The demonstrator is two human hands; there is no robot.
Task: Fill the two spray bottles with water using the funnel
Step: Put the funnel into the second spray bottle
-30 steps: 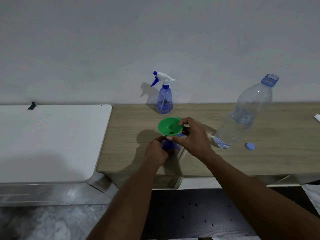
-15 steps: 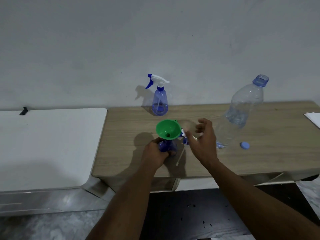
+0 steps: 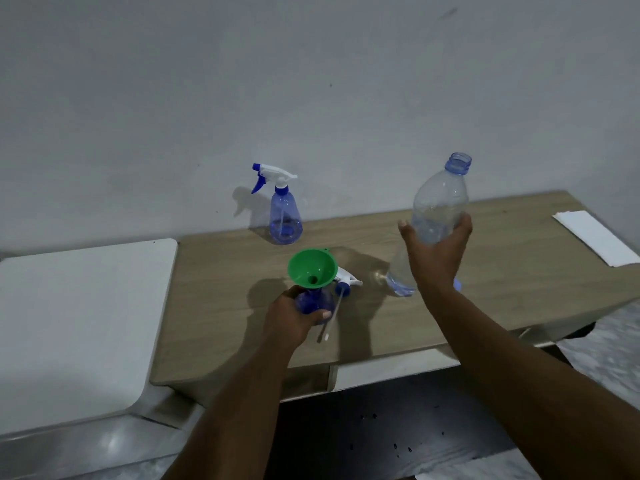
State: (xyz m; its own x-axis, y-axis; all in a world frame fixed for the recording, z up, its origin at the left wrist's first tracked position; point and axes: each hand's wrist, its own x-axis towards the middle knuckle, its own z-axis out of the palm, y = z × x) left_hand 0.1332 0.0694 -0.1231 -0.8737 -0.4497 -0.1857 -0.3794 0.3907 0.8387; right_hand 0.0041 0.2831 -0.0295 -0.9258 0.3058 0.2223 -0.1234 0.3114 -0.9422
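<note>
The left hand [image 3: 291,317] is clenched round the small blue translucent plastic spray bottle [image 3: 313,301] near the front of the pale wood-grain tabletop [image 3: 221,306], thumb across its near side. A green plastic funnel [image 3: 311,268] sits in the neck of this bottle, mouth upward and tilted slightly to the left. Just to the right of it lies the bottle's detached white and blue trigger spray head [image 3: 346,280], its thin dip tube [image 3: 330,320] pointing towards the front edge.

The right hand [image 3: 436,251] grasps a large clear plastic water bottle [image 3: 440,199] round its middle, thumb on the right side, fingers wrapped behind. The bottle has no cap, leans to the right with its blue-tinted neck uppermost, and whether its base touches the tabletop cannot be told. A small blue cap [image 3: 458,284] peeps out behind the right wrist.

At the back, close to the grey wall, a second blue spray bottle [image 3: 284,216] stands upright with its trigger head fitted. A white sheet of paper [image 3: 595,237] lies at the far right, and a white rounded surface [image 3: 79,323] adjoins the tabletop on the left
</note>
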